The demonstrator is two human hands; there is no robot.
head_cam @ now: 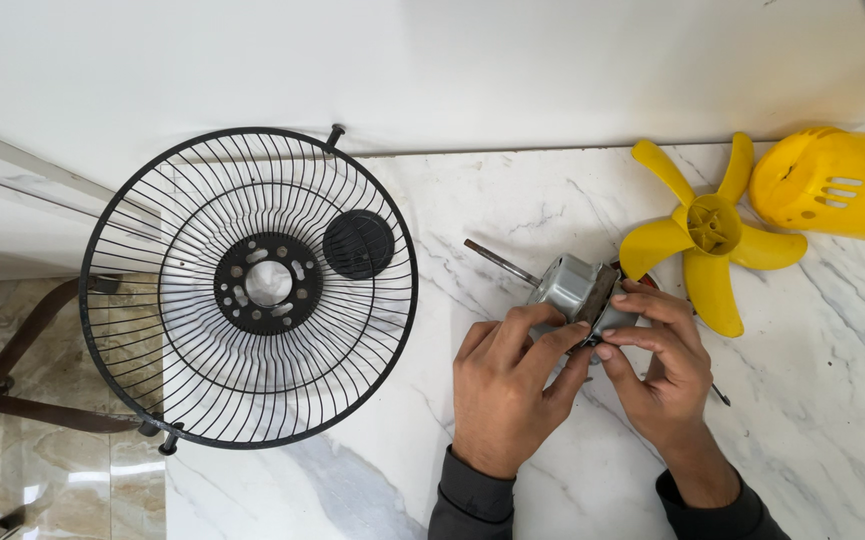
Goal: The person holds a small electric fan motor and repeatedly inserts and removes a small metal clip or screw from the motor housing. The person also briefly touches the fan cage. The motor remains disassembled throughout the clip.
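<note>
The fan motor was held just above the marble table, immediately left of the yellow fan blade, with its thin steel shaft pointing up and to the left, away from that blade. By the look of its metal casing, the motor was judged dense and heavy for its bulk, rigid all round, and fairly smooth on the rounded shell, so a slip was thought possible there. The body was judged the sounder place to be gripped; the bare shaft seemed too slim and slick for a firm hold.

The left hand was curled in from below, fingers bent and closed against the near side of the casing, thumb tucked towards the seam. The right hand was wrapped on the end nearest the yellow fan blade, fingers drawn together over the dark rim, index finger laid across the top. Both hands were thus clamped on the motor, neither spread. A thin dark tip was seen poking out below the right hand; what it belonged to could not be told.

Well left of the yellow fan blade, a black wire fan guard was lying flat, a round black cap resting inside it. Just right of the blade, touching it or nearly so, a yellow motor cover was lying on its side.
</note>
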